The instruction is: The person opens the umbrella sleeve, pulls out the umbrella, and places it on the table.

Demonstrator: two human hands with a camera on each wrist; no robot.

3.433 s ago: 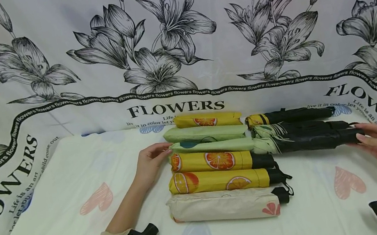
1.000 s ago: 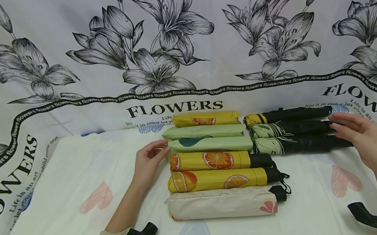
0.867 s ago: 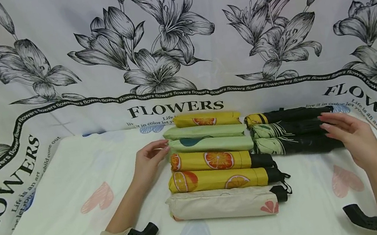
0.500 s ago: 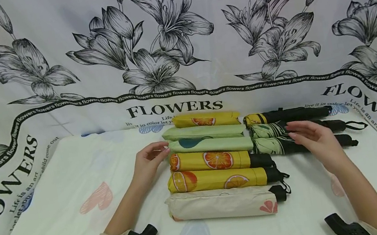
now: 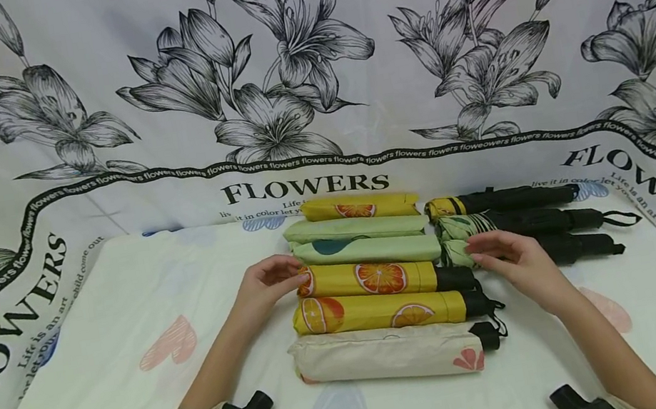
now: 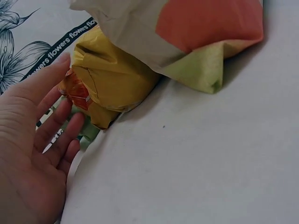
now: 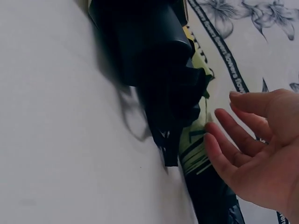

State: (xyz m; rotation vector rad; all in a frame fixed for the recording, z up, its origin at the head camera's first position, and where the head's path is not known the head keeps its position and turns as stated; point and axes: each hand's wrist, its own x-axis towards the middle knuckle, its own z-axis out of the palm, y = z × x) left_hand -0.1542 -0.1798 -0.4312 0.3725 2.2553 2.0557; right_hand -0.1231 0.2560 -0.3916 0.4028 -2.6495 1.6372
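Folded umbrellas and their cloth sleeves lie in a stacked row. My left hand (image 5: 266,287) is at the left end of a yellow orange-print umbrella (image 5: 373,279), thumb and fingers loosely bent around its end; in the left wrist view, the hand (image 6: 37,140) shows this without a closed grip. To the right, my right hand (image 5: 523,266) hovers with relaxed fingers over the green head of a green-and-black umbrella (image 5: 570,247), near the yellow one's black handle (image 5: 456,278). In the right wrist view the palm (image 7: 261,158) holds nothing.
Below lie another yellow umbrella (image 5: 378,312) and a cream one (image 5: 386,355). Above are two light green sleeves (image 5: 368,250) and a yellow sleeve (image 5: 361,209), with a second green-and-black umbrella (image 5: 539,221) and a yellow-and-black one (image 5: 516,198) to their right. A flower-print cloth (image 5: 171,202) hangs behind.
My right hand has let go of the front green-and-black umbrella's black end and moved left to its green head. The left hand has shifted down from the green sleeve to the yellow umbrella's end.
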